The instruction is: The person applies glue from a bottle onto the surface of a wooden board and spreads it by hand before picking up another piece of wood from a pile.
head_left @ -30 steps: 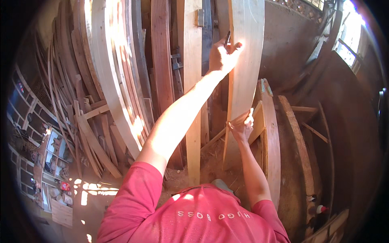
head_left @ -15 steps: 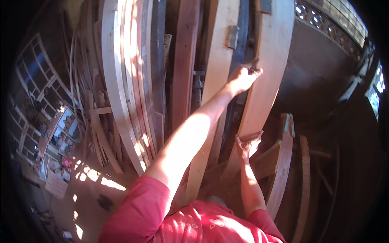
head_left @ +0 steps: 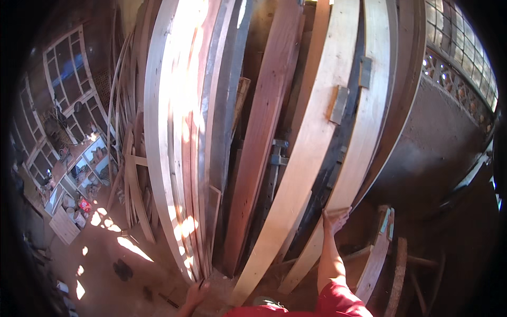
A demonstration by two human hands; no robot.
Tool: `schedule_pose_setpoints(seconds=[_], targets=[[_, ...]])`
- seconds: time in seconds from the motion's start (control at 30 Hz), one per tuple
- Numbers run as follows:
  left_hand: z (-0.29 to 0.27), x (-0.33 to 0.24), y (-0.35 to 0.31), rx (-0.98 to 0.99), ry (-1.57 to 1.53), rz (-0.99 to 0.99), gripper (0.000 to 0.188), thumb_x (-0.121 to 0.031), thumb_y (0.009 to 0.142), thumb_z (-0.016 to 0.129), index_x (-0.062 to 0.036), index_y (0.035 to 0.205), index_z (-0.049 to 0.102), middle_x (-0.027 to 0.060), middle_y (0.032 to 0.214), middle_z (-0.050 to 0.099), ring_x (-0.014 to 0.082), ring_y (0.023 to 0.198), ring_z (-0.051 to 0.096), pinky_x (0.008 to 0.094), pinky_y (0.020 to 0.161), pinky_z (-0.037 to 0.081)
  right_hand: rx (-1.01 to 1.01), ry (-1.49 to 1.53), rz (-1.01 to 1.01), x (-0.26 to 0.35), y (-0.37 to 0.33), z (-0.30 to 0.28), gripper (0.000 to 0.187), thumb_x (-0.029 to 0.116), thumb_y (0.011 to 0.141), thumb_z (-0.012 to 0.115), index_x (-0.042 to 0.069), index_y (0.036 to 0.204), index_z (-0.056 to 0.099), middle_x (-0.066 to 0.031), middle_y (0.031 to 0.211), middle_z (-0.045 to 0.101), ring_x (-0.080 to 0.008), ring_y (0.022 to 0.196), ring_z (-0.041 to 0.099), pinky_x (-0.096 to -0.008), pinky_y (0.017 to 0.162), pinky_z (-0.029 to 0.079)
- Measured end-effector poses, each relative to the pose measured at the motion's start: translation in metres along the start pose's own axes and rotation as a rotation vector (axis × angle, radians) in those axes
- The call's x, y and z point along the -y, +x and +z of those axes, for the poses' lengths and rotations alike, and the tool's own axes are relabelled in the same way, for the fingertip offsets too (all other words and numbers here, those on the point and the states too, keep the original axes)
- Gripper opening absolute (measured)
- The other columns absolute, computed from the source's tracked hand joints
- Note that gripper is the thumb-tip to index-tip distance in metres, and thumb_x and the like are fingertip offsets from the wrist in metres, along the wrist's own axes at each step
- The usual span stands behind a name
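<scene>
My right hand [head_left: 336, 220] grips a long pale plank [head_left: 364, 140] near its lower part, thumb at the left edge and fingers across to the right. The plank leans steeply, with a small grey-faced wooden block [head_left: 365, 72] on its upper left edge. Left of it stands another pale plank [head_left: 296, 174] with a similar small wood block [head_left: 338, 104]. Down at the lower edge of the view, my left hand [head_left: 197, 291] is beside the foot of a stack of narrow boards [head_left: 158, 116]. Its fingers are blurred, and I cannot see whether they touch the boards.
A reddish-brown plank [head_left: 264, 127] leans between the stack and the pale planks, near a metal clamp-like piece [head_left: 279, 153]. At right stands a wooden frame part [head_left: 376, 259]. Cluttered shelves [head_left: 87, 161] and pale window frames [head_left: 66, 63] are at far left.
My left hand has left the pale plank's upper left edge and come down to the lower left. My right hand stays on the plank. The view has shifted, showing more of the planks.
</scene>
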State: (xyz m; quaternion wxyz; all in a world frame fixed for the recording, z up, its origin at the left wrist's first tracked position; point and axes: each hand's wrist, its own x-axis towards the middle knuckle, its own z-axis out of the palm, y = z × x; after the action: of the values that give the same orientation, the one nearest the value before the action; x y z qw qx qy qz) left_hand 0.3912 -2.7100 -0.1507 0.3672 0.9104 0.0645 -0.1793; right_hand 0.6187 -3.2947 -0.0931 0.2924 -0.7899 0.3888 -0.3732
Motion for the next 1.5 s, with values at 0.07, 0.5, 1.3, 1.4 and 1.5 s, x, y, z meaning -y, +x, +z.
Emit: schedule_pose_setpoints(seconds=[0.07,0.5,1.3,1.4,1.5], targets=[[-0.022,-0.024,-0.074,0.106,-0.198,-0.247,0.068,-0.048,0.100,0.047,0.0008,0.148,0.038,0.0244,0.151,0.040,0.0397,0.141,0.035,0.0491,0.116,0.030,-0.031,-0.116,0.087,-0.004,0.007,-0.003,0.129,0.039,0.062,0.090,0.012,0.157,0.008,-0.0262,0.146,0.036,-0.0434,0.133,0.040,-0.0514,0.109,0.038],[0.052,-0.053,0.048,-0.285,-0.384,0.796,0.038,-0.007,0.095,0.049,0.0003,0.131,0.053,0.0164,0.135,0.058,0.0304,0.123,0.057,0.0385,0.104,0.044,0.701,0.517,-0.237,0.033,-0.170,-0.053,0.058,0.031,0.087,0.074,-0.001,0.131,0.052,-0.0140,0.114,0.059,-0.0242,0.102,0.058,-0.0367,0.088,0.049],[0.025,-0.055,0.222,0.556,-0.080,0.496,0.043,-0.032,0.101,0.054,-0.0009,0.132,0.057,0.0179,0.126,0.063,0.0266,0.119,0.058,0.0364,0.103,0.044,-0.135,0.860,0.597,0.138,-0.329,-0.327,0.047,0.018,0.101,0.054,0.009,0.145,0.042,-0.0051,0.097,0.058,-0.0221,0.094,0.067,-0.0386,0.082,0.058],[0.001,-0.200,0.294,0.165,-0.005,0.578,0.075,-0.049,0.092,0.063,0.0059,0.140,0.044,0.0278,0.140,0.050,0.0395,0.132,0.047,0.0436,0.111,0.036,-0.329,0.840,0.716,0.071,-0.407,-0.353,0.052,0.039,0.104,0.045,0.013,0.148,0.039,-0.0114,0.132,0.056,-0.0297,0.116,0.061,-0.0478,0.099,0.049],[-0.040,-0.339,0.355,-0.149,-0.270,0.886,0.090,-0.052,0.082,0.072,0.0000,0.147,0.038,0.0281,0.148,0.040,0.0414,0.139,0.036,0.0465,0.115,0.031,-0.333,0.804,0.790,-0.006,-0.523,-0.370,0.062,0.044,0.105,0.036,0.015,0.156,0.017,-0.0080,0.156,0.038,-0.0340,0.138,0.043,-0.0542,0.109,0.037]])
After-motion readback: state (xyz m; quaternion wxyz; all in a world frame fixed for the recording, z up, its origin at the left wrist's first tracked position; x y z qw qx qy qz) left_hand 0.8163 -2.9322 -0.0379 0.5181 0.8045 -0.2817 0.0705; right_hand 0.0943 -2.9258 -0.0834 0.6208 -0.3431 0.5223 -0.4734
